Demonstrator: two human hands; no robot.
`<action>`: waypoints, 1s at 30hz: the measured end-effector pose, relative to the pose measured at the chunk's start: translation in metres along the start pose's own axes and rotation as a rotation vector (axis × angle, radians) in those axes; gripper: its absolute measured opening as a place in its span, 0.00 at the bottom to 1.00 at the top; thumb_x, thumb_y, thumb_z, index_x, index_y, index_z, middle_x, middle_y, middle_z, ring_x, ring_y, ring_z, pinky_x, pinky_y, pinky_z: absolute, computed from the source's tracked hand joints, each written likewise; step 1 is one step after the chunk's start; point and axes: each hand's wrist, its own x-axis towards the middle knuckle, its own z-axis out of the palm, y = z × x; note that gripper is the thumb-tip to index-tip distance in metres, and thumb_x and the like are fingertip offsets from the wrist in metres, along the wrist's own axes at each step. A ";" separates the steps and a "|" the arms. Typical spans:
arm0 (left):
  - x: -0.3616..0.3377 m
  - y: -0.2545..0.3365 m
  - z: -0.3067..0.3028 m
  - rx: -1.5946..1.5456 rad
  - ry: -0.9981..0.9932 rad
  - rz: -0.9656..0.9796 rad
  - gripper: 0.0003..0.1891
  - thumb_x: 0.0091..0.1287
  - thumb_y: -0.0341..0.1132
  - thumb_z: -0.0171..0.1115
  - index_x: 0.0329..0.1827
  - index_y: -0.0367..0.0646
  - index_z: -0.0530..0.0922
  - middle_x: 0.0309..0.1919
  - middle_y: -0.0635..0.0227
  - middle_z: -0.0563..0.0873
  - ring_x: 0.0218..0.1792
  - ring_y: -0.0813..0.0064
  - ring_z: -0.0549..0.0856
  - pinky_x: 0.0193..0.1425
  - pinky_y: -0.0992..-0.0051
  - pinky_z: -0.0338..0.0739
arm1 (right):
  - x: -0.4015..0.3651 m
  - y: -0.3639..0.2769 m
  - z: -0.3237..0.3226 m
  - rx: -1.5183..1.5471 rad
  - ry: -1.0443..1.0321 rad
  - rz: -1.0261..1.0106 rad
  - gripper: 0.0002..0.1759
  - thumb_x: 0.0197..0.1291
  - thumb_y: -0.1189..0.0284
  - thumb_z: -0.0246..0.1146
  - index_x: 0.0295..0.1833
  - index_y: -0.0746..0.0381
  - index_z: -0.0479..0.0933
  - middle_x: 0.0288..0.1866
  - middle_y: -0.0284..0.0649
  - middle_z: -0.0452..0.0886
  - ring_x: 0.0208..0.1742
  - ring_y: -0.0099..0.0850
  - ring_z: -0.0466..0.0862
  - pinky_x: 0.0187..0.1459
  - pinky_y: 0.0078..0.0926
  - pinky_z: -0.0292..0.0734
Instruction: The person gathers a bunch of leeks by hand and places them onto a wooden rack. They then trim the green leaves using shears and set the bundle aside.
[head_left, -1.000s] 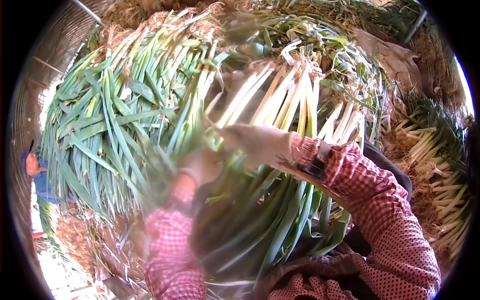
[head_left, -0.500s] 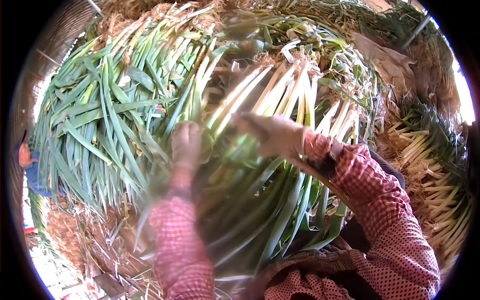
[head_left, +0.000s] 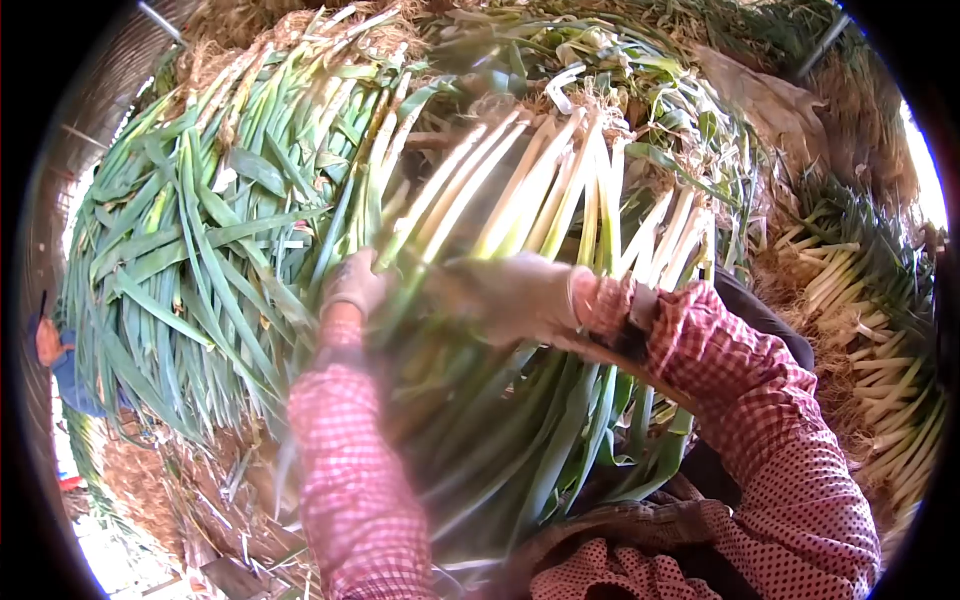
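Note:
My left hand (head_left: pixel 353 283), in a pale glove, is curled at the left edge of the leeks in front of me, its fingers closed round green stalks. My right hand (head_left: pixel 512 295), also gloved, reaches across the same leeks (head_left: pixel 545 190) from the right. Its fingers are smeared by motion, so their grip does not show. A thin brown strip (head_left: pixel 625 368) runs under my right wrist; I cannot make out what it is. White stems and roots point away from me, while blurred green leaves hang towards my body.
A thick heap of leeks (head_left: pixel 170 260) lies to the left. More leeks with white stems (head_left: pixel 885 375) are stacked at the far right. Brown sheeting (head_left: pixel 765 105) covers something at the back right. A person in blue (head_left: pixel 65 365) shows at the left edge.
My right hand has moved left and slightly down, closer to my left hand. My left hand has shifted a little left and shows more sharply. The whole view has shifted slightly.

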 end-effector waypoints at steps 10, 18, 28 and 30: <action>-0.019 0.018 -0.008 0.095 -0.062 -0.087 0.28 0.64 0.56 0.60 0.58 0.44 0.84 0.56 0.48 0.86 0.58 0.47 0.84 0.63 0.59 0.77 | 0.029 0.057 -0.012 0.299 0.215 0.138 0.40 0.57 0.72 0.68 0.76 0.60 0.64 0.62 0.44 0.82 0.55 0.36 0.85 0.60 0.34 0.82; -0.025 0.022 -0.008 0.036 -0.022 -0.132 0.29 0.65 0.58 0.57 0.57 0.44 0.85 0.55 0.49 0.86 0.58 0.48 0.84 0.63 0.59 0.77 | 0.058 0.074 -0.032 0.214 0.480 0.101 0.39 0.53 0.76 0.73 0.73 0.57 0.69 0.55 0.39 0.83 0.44 0.29 0.86 0.45 0.25 0.86; -0.045 0.038 0.011 0.249 0.213 -0.198 0.23 0.63 0.56 0.67 0.47 0.45 0.86 0.47 0.52 0.89 0.51 0.51 0.89 0.53 0.55 0.84 | -0.005 0.002 0.040 0.041 0.113 0.017 0.39 0.57 0.74 0.69 0.75 0.60 0.66 0.58 0.43 0.82 0.49 0.33 0.85 0.48 0.26 0.86; -0.045 0.034 0.008 0.248 0.224 -0.156 0.28 0.60 0.60 0.69 0.49 0.43 0.84 0.47 0.47 0.88 0.49 0.45 0.88 0.53 0.54 0.83 | -0.009 -0.004 0.042 0.003 0.094 0.003 0.40 0.57 0.73 0.69 0.76 0.61 0.65 0.58 0.44 0.83 0.49 0.33 0.86 0.48 0.26 0.86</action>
